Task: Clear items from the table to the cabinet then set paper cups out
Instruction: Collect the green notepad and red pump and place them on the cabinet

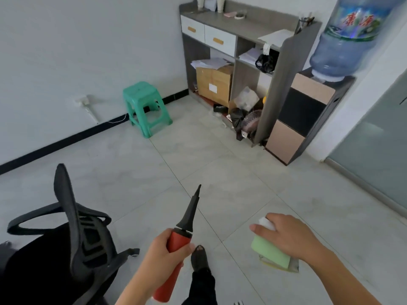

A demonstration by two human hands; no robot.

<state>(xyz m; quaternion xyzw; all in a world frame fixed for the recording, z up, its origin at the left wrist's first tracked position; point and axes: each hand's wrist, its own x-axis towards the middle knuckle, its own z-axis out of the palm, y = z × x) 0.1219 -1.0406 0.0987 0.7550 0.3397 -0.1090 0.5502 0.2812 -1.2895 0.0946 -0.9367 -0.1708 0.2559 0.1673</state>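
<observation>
A: Left hand point(164, 249)?
B: Wrapping tight round a red pump point(174, 256), thumb crossing the barrel, black nozzle point(191, 210) pointing up and away toward the cabinet point(284, 69).

A: Right hand point(288, 235)?
B: Closing over a small stack from above: a white block point(266, 223) peeking out near the fingertips, a pale green pad point(269, 249) under the palm, something yellow and grey showing at the lower edge. Fingers curling down round it, thumb sticking out leftward.

A: Both loads touching anything else?
B: No, hanging in the air over the tiled floor point(231, 172), well apart from each other.

A: Cabinet sitting where?
B: Standing against the far wall, up and right of the hands, well apart from them. Two white drawers point(207, 34) at upper left, open shelves below holding papers, a cardboard box point(214, 83), black bags and clutter. Top carrying a tape roll point(240, 16), a sheet of paper and small bits too blurred for naming.

A: Paper cups?
B: Possibly the white stacks at the cabinet's back-left corner point(201, 2), cropped by the frame edge; hard telling.

A: Beside it?
B: A water dispenser point(308, 111) touching its right side, blue bottle point(350, 38) sitting upside down on top. A green stool point(146, 106) standing near the wall to the left. A black chair point(72, 234) filling the lower left, just beside the left arm. A black shoe point(199, 258) showing between the arms.
</observation>
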